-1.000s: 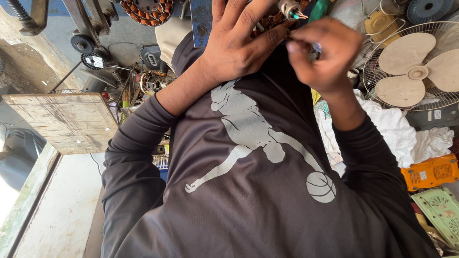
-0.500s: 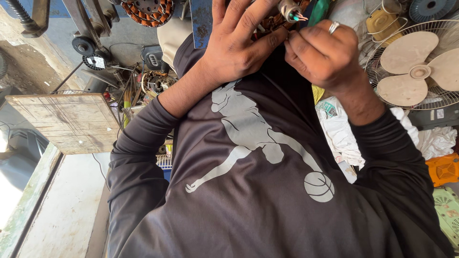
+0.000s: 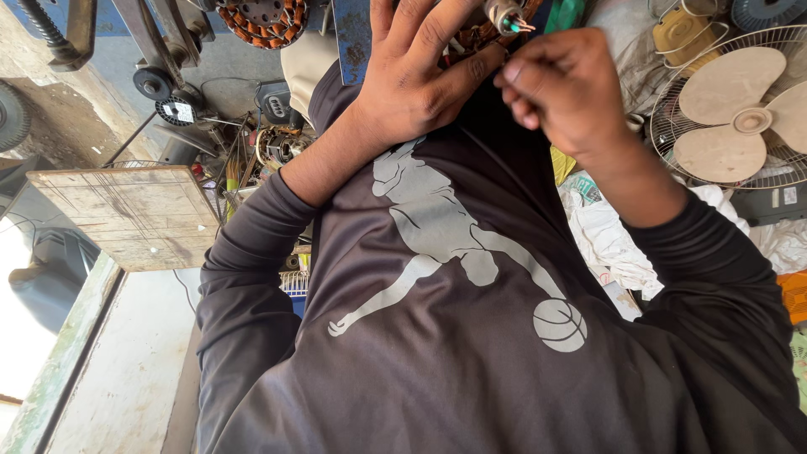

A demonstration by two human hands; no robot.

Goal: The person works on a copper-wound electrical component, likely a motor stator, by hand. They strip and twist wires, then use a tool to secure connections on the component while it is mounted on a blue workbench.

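My left hand [image 3: 420,80] reaches over my dark printed shirt [image 3: 471,319] with its fingers spread. It presses on a copper-wound motor coil [image 3: 475,38], which is mostly hidden behind the hand. A small grey cylinder with coloured wire ends [image 3: 507,15] sticks up beside my fingertips. My right hand [image 3: 572,97] is close on the right, its fingertips pinched together and touching the left thumb. Whatever is between those fingertips is too small to see.
A wooden board [image 3: 134,214] lies at the left, above a pale floor strip. A cream-bladed fan in a wire guard [image 3: 740,109] sits at the right, with white cloth [image 3: 605,231] below it. Another copper-wound stator [image 3: 262,18], a blue metal plate [image 3: 353,34] and tangled parts lie at the top.
My right hand has dropped from the wire ends at the top and drawn back toward my left thumb, fingers now pinched. My left hand has stayed on the coil.
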